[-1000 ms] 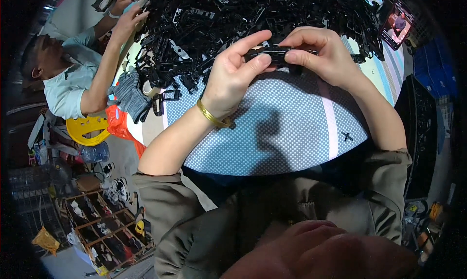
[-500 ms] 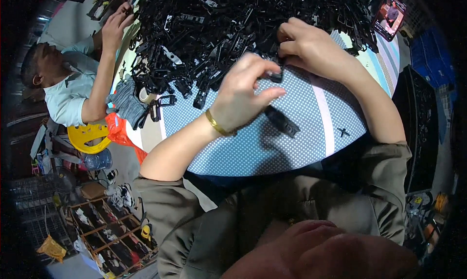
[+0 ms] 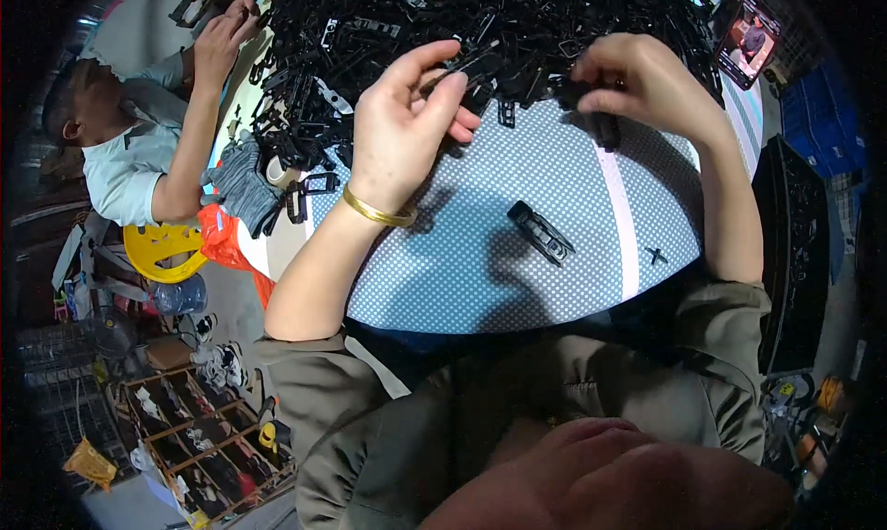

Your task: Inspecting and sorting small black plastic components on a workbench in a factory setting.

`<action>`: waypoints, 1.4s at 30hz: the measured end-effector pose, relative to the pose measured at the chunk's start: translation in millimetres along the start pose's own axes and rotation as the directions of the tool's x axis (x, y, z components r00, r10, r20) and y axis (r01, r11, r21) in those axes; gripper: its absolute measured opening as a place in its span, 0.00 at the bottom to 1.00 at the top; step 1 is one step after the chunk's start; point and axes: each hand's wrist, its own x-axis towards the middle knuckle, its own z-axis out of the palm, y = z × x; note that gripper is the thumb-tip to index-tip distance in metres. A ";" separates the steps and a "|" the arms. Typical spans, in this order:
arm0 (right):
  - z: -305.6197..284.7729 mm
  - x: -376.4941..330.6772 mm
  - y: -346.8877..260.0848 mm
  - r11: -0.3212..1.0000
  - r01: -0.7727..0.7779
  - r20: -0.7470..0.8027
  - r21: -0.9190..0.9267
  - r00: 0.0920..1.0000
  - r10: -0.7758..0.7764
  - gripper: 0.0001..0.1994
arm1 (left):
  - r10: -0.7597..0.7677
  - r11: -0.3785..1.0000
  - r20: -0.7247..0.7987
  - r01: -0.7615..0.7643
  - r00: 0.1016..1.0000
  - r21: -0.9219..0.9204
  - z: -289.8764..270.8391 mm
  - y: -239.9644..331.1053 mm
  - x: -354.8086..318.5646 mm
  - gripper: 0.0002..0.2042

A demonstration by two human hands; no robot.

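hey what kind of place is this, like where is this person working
Probably a small workshop for hand assembly or sorting. A big heap of black plastic parts covers a dotted tablecloth, a co-worker sits at the same table, and storage racks stand nearby.

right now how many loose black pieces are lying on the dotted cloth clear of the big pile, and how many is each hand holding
Black plastic piece lying alone on the dotted cloth: 1
Small black cross-shaped bit on the cloth: 1
Black piece in the left hand: 1
Black piece in the right hand: 1
Total: 4, not counting the heap of black pieces, too tangled to count.

Dotted tablecloth (image 3: 480,271), yellow stool (image 3: 162,251)
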 end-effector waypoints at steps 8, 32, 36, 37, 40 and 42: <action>21.2 3.1 -1.4 0.972 0.140 -0.006 -0.189 0.990 -0.144 0.11 | -0.360 0.875 0.263 0.421 0.895 -0.237 4.0 -18.7 -1.0 0.15; 28.5 8.7 -25.2 0.909 0.402 -0.361 0.111 0.868 -0.340 0.09 | -0.344 0.818 0.260 0.424 0.902 -0.388 11.6 -19.2 -5.4 0.17; 28.4 7.7 -30.9 0.898 0.435 -0.345 -0.065 0.835 -0.429 0.10 | -0.349 0.832 0.242 0.418 0.906 -0.364 12.1 -18.5 -7.8 0.17; 29.0 7.2 -33.6 0.897 0.436 -0.345 -0.066 0.834 -0.431 0.10 | -0.353 0.824 0.241 0.423 0.904 -0.378 11.9 -18.9 -8.3 0.17; 32.3 6.4 -42.6 0.893 0.432 -0.335 -0.126 0.829 -0.448 0.13 | -0.338 0.816 0.254 0.417 0.906 -0.400 10.3 -24.3 -8.4 0.17; 39.1 6.3 -42.4 0.894 0.430 -0.348 -0.125 0.825 -0.445 0.13 | -0.339 0.806 0.247 0.416 0.908 -0.421 9.7 -25.1 -8.5 0.17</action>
